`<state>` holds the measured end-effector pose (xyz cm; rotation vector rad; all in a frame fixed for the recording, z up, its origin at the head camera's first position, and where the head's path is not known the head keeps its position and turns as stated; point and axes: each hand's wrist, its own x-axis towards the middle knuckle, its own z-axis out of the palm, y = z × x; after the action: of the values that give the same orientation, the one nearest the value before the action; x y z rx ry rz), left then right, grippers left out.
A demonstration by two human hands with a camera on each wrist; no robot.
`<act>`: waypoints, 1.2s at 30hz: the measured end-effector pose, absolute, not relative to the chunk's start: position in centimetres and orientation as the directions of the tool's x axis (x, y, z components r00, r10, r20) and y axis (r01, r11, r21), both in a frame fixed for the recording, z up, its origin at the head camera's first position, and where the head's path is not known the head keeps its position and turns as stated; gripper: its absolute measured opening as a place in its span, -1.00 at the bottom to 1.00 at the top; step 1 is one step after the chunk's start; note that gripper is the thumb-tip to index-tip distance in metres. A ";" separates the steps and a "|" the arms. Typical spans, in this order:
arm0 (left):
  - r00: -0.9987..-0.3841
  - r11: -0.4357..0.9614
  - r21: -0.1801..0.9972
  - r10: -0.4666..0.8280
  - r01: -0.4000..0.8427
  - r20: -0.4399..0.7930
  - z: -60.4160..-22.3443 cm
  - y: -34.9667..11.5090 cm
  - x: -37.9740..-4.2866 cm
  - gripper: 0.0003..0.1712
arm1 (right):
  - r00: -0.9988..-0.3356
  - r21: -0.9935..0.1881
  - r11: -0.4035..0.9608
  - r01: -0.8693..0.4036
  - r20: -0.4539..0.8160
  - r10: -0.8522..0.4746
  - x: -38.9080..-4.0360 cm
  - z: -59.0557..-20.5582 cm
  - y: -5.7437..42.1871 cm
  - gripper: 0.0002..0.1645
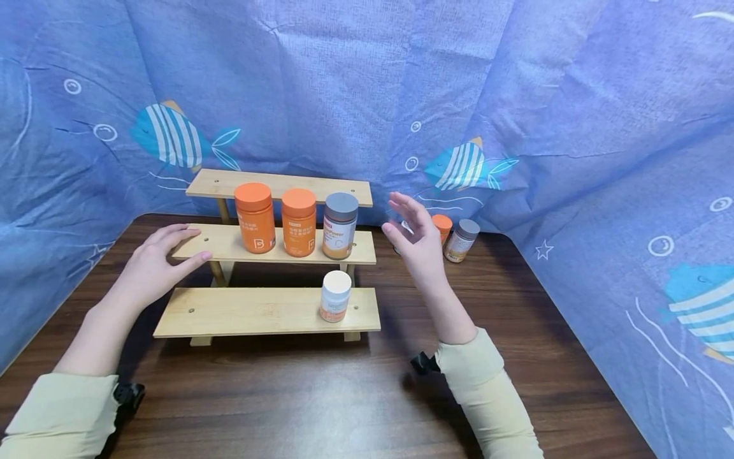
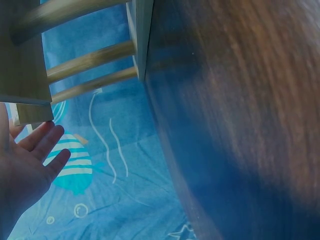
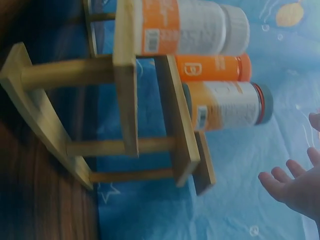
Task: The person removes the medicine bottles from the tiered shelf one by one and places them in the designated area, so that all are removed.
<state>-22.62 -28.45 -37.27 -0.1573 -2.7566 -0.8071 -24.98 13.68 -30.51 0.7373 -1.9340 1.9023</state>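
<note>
A three-tier wooden shelf (image 1: 241, 313) stands on the table. My left hand (image 1: 151, 261) is at the left end of its middle tier, thumb and fingers spread, fingertips right at the board's edge. In the left wrist view the fingers reach up beside the board end. My right hand (image 1: 417, 245) is raised to the right of the shelf, fingers loosely bent, nothing in it. On the middle tier stand a large orange bottle (image 1: 255, 220), a smaller orange bottle (image 1: 299, 224) and a grey-capped bottle (image 1: 340, 227). A white-capped bottle (image 1: 335, 298) stands on the lowest tier, toward its right end.
Behind my right hand, on the dark wooden table (image 1: 275, 401), stand another orange-capped bottle (image 1: 442, 224) and another grey-capped bottle (image 1: 462, 241). My hand partly hides the things there. A blue cloth (image 1: 344, 83) with fish prints hangs around the table's back and sides.
</note>
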 end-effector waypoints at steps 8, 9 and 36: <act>-0.959 0.838 0.518 0.023 0.173 0.283 -37.3 -28.5 -22.5 -0.16 | -0.814 -0.828 0.009 -0.561 0.549 -0.191 -24.5 -30.0 11.1 -0.42; -0.959 0.837 0.519 0.022 0.173 0.283 -37.3 -28.5 -22.5 -0.16 | -0.815 -0.830 0.006 -0.557 0.546 -0.195 -24.7 -30.2 10.9 -0.41; -0.959 0.839 0.515 0.024 0.173 0.283 -37.3 -28.5 -22.6 -0.17 | -0.910 -0.892 0.189 -0.411 0.387 -0.150 -27.4 -31.4 7.7 -0.30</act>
<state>-22.56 -28.46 -37.30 -0.1506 -2.7530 -0.8075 -27.42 7.74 -31.41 0.5409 -2.2485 1.7953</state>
